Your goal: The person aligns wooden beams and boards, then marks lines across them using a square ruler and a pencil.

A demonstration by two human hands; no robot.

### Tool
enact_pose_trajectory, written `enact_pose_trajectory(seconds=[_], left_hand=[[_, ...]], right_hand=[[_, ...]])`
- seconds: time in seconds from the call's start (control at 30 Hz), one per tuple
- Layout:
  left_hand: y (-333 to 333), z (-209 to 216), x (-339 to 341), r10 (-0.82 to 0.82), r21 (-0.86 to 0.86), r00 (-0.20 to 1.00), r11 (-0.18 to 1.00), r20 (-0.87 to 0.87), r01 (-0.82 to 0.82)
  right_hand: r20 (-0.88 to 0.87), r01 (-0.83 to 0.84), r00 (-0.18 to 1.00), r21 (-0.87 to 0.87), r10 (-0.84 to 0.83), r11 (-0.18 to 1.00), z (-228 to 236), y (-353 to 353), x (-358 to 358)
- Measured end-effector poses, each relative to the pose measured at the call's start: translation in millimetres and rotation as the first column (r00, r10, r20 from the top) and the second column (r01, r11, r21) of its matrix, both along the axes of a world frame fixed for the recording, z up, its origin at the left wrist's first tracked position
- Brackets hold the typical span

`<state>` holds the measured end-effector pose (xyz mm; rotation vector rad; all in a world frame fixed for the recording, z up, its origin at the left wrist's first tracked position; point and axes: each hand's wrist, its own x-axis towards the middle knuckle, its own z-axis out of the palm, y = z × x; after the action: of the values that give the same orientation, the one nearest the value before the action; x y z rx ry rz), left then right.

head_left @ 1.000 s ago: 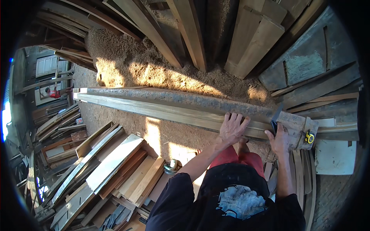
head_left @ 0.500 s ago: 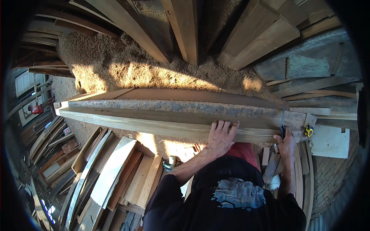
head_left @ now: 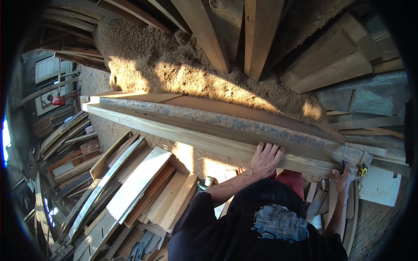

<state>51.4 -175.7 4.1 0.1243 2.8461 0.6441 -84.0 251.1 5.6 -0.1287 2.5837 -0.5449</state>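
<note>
A long pale wooden board (head_left: 209, 138) lies across in front of me, along a narrow bench with a rough, paint-spattered strip (head_left: 226, 120). My left hand (head_left: 266, 161) rests on the board right of its middle, fingers stretched over the near edge; its thumb is not clearly seen. At the board's right end, my right hand (head_left: 342, 177) is closed on a dark-handled tool (head_left: 343, 165) with a thin metal blade pointing away from me. The blade lies across the wood; its exact kind is too small to tell. A yellow and black tape measure (head_left: 363, 170) sits just right of that hand.
Sawdust (head_left: 191, 74) is heaped beyond the bench, with thick timbers (head_left: 261, 35) leaning over it. Stacked planks and a white-faced board (head_left: 138, 185) lie at the near left. A white panel (head_left: 378, 187) is at right. Far left, a person in red (head_left: 56, 100) is visible.
The view has turned, so the board now slopes down to the right. Both hands stay at about the same places along it, the right still holding the bladed tool.
</note>
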Motion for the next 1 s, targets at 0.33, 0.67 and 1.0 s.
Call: enact_pose_trajectory(seconds=[0.33, 0.67, 1.0], left_hand=[[-3.6, -1.5, 4.6, 0.057, 0.110, 0.998, 0.992, 0.000, -0.057], [-101.6, 19.5, 39.2, 0.292, -0.222, 0.952, 0.938, 0.095, -0.265], [-123.8, -2.0, 72.5, 0.364, -0.348, 0.931, 0.876, 0.021, -0.335]], right_hand=[[0.017, 0.000, 1.000, 0.018, 0.000, 1.000, 3.5, -7.3, -3.5], [0.091, 0.139, 0.986, -0.007, -0.138, 0.990, 6.1, -8.4, 1.0], [0.199, 0.122, 0.969, 0.130, -0.147, 0.984, 15.0, -7.1, 7.7]])
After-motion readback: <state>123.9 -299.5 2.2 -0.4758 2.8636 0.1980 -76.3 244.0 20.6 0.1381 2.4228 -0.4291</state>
